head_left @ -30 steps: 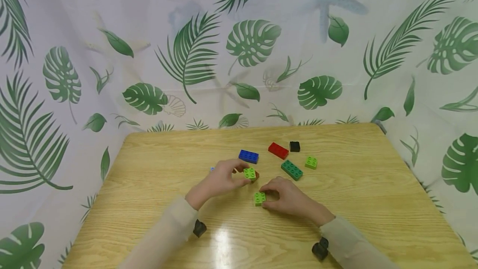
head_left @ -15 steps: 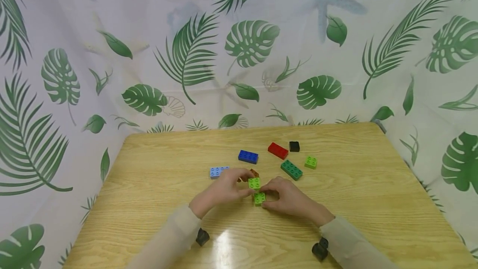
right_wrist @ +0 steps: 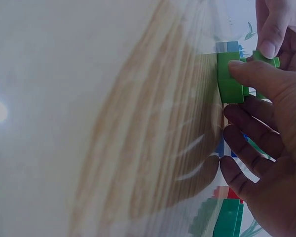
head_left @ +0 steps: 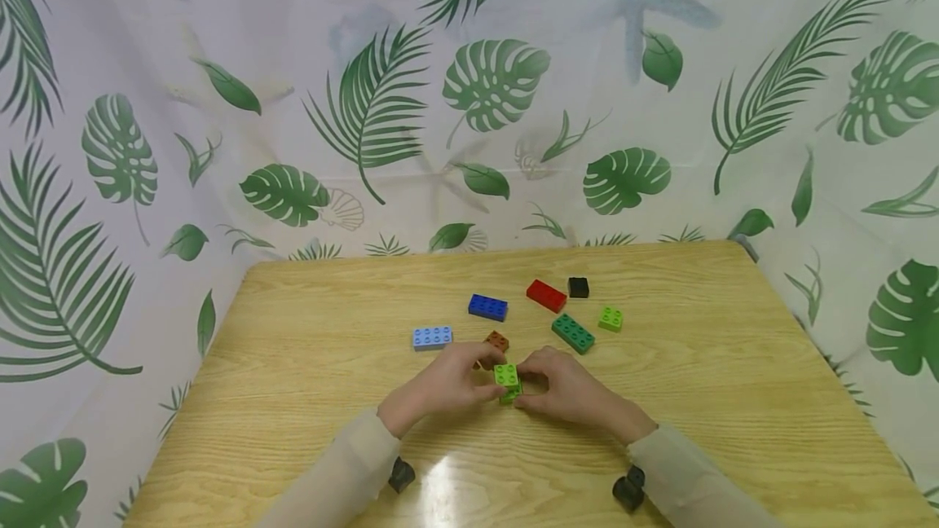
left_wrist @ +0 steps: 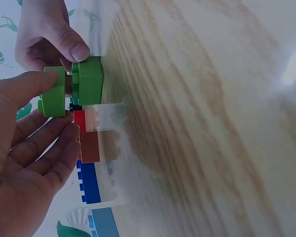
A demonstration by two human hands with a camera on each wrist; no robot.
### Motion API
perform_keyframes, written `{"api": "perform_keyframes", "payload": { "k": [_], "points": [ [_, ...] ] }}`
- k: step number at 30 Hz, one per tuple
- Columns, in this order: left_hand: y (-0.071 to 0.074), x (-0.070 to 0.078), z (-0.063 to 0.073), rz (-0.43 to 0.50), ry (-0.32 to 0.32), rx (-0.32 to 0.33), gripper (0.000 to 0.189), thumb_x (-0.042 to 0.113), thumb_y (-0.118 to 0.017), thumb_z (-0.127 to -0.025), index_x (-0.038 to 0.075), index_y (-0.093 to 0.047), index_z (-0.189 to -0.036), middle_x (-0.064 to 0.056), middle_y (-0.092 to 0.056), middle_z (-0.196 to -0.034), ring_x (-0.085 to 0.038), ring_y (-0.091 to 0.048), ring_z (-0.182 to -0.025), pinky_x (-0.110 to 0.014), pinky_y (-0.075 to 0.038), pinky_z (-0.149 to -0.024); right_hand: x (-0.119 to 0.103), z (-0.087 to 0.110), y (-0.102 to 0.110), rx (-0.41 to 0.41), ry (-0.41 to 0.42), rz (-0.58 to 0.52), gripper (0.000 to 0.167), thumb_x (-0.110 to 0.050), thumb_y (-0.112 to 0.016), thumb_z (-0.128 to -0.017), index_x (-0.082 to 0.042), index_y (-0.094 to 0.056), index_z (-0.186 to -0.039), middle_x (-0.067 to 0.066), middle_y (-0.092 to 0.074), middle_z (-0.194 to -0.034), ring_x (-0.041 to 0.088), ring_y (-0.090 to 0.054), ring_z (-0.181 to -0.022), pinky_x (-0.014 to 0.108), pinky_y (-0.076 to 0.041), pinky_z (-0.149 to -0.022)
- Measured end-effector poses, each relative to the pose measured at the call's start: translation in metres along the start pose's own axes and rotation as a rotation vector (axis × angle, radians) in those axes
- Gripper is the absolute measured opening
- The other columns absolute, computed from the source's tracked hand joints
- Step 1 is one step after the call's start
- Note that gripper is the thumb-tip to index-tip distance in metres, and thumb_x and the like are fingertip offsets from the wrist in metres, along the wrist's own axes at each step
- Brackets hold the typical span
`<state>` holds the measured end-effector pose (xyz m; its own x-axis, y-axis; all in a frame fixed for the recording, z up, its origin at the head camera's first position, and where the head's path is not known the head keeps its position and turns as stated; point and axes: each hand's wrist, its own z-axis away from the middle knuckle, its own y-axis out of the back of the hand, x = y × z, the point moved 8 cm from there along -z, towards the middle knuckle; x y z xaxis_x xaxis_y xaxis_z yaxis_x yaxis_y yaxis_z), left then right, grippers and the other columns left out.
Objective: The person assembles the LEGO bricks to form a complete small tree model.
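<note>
My left hand (head_left: pixel 449 379) pinches a lime green toy brick (head_left: pixel 506 374) between thumb and fingers, studs facing up. Straight below it, a second lime green brick (head_left: pixel 512 396) stands on the table, its sides pinched by my right hand (head_left: pixel 570 388). In the left wrist view a narrow gap shows between the held upper brick (left_wrist: pixel 54 94) and the studs of the lower brick (left_wrist: pixel 91 80). The right wrist view has my thumb against the lower brick (right_wrist: pixel 230 81). Just behind my left fingers lies a brown brick (head_left: pixel 497 341), partly covered by the hand.
On the wooden table (head_left: pixel 308 324) lie a light blue brick (head_left: pixel 432 338), a dark blue brick (head_left: pixel 487 307), a red brick (head_left: pixel 546 295), a black brick (head_left: pixel 578 288), a dark green brick (head_left: pixel 573 334) and another lime green brick (head_left: pixel 610 319). A leaf-printed curtain (head_left: pixel 411 210) hangs behind.
My left hand has carried its lime green brick toward me and slightly right, over the lower one. The light blue and brown bricks have come into fuller view. My right hand has stayed put.
</note>
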<state>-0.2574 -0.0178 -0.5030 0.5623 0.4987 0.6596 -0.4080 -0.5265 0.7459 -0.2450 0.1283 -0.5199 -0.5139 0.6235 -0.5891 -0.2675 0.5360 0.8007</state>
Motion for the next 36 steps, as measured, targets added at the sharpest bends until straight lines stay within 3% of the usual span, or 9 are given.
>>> {"api": "perform_keyframes", "payload": {
  "k": [17, 25, 36],
  "points": [
    [-0.007, 0.001, 0.001, -0.01, 0.027, -0.039, 0.032, 0.023, -0.082, -0.094, 0.013, -0.072, -0.123, 0.0, -0.075, -0.114, -0.016, -0.069, -0.104, -0.023, -0.054, -0.09, 0.001, 0.0, 0.001, -0.009, -0.03, -0.011, 0.038, -0.027, -0.086, -0.089, -0.01, -0.077, -0.122, -0.002, -0.075, -0.113, 0.015, -0.064, -0.107, 0.039, -0.055, -0.095],
    [-0.007, 0.005, 0.0, -0.036, 0.02, -0.044, 0.033, 0.022, -0.082, -0.094, 0.011, -0.071, -0.123, -0.003, -0.075, -0.114, -0.015, -0.068, -0.102, -0.024, -0.054, -0.089, 0.008, 0.003, 0.001, -0.045, -0.145, -0.109, 0.044, -0.032, -0.084, -0.091, -0.015, -0.075, -0.13, -0.003, -0.074, -0.12, 0.013, -0.063, -0.109, 0.034, -0.053, -0.096],
    [-0.011, 0.001, -0.002, -0.021, 0.03, -0.026, 0.028, 0.023, -0.083, -0.093, 0.014, -0.072, -0.118, 0.001, -0.074, -0.11, -0.013, -0.066, -0.097, -0.021, -0.052, -0.085, 0.01, 0.004, 0.0, -0.034, -0.142, -0.129, 0.038, -0.033, -0.083, -0.092, -0.014, -0.077, -0.124, -0.005, -0.075, -0.115, 0.012, -0.062, -0.106, 0.033, -0.052, -0.095]
  ]
}}
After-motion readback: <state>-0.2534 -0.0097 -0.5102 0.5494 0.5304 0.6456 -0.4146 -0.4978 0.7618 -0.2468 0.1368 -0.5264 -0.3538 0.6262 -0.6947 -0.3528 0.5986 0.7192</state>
